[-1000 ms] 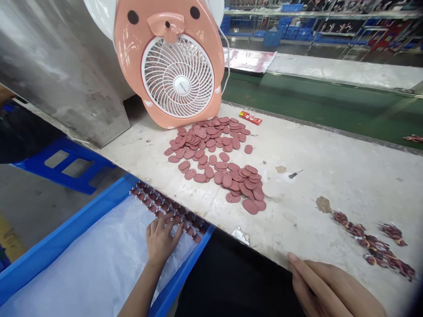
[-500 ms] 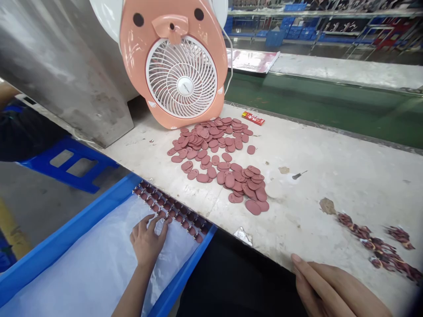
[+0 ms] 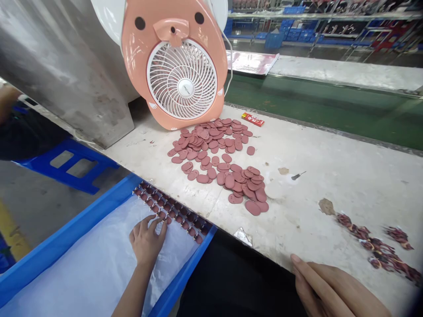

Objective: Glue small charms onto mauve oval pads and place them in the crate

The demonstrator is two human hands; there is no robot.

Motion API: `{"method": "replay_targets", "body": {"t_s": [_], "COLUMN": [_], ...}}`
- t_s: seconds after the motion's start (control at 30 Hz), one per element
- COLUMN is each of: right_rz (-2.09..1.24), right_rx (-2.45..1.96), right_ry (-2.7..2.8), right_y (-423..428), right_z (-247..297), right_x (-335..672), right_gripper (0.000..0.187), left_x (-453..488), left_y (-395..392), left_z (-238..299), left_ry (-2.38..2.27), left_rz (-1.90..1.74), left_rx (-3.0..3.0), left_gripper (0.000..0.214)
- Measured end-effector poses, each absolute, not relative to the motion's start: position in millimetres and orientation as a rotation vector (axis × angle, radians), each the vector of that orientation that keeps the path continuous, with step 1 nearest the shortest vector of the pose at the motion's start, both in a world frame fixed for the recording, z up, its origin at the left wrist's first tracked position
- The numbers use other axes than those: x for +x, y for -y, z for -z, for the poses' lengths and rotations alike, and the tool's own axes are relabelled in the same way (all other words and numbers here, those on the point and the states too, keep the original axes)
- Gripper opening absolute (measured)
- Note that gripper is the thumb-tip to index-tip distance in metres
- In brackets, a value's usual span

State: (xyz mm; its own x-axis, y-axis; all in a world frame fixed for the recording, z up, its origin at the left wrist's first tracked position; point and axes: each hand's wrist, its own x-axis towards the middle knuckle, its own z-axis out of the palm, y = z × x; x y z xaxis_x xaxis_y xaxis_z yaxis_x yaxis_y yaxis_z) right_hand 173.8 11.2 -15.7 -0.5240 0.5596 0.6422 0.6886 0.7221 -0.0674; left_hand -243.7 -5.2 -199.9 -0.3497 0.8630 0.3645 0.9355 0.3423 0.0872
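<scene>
Head cam: L hand (image 3: 146, 243) is over a blue tray (image 3: 71, 220) lined w/ white plastic film (image 3: 89, 259), open, fingers spread & curled a bit, tips on or right at the near end of small dark-red pieces (image 3: 172, 215) set in tight rows along the tray's far edge. Nothing clearly gripped. Tray sits just below the tabletop's near edge, and the rows run along that edge.

R hand (image 3: 333, 286) is at the tabletop's (image 3: 357, 185) near edge, bottom right, open, fingers together & stretched out, holding nothing visible. Nearest to it: a tangled strip of dark-red & tan scraps (image 3: 376, 248) toward the right edge, not touching.

Mid tabletop, between the hands: big loose heap of flat pink-red oval pads (image 3: 214, 154), overlapping, one lobe reaching toward the near edge. Behind it at the far edge, a peach pig-shaped desk fan (image 3: 181, 79) leans on a grey metal housing (image 3: 66, 75), its base right by the heap. Small red-yellow box (image 3: 253, 119) near far edge, small tool (image 3: 298, 175) right of the pads. Beyond: green conveyor belt (image 3: 313, 103), shelves w/ blue bins (image 3: 317, 22). Blue stool (image 3: 66, 165) on floor at left.
</scene>
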Motion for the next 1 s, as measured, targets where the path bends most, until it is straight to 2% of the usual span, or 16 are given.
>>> {"method": "replay_targets", "body": {"t_s": [0.4,0.9,1.0], "right_rz": [0.219,0.216,0.227], "right_rx": [-0.947,-0.944,-0.956], "right_ry": [2.262,2.306,2.308], "right_y": [-7,-9,-6], "right_z": [27,26,30], "right_x": [181,184,183], "right_gripper": [0.061,0.064,0.055], "left_x": [-239,-235,-233], "left_y": [-2,-24,-25], "left_z": [195,196,193], "left_ry": [2.367,2.376,2.341], "left_rz": [0.418,0.375,0.42], "left_rx": [-1.56,-1.595,-1.593], "left_gripper": [0.03,0.026,0.022]}}
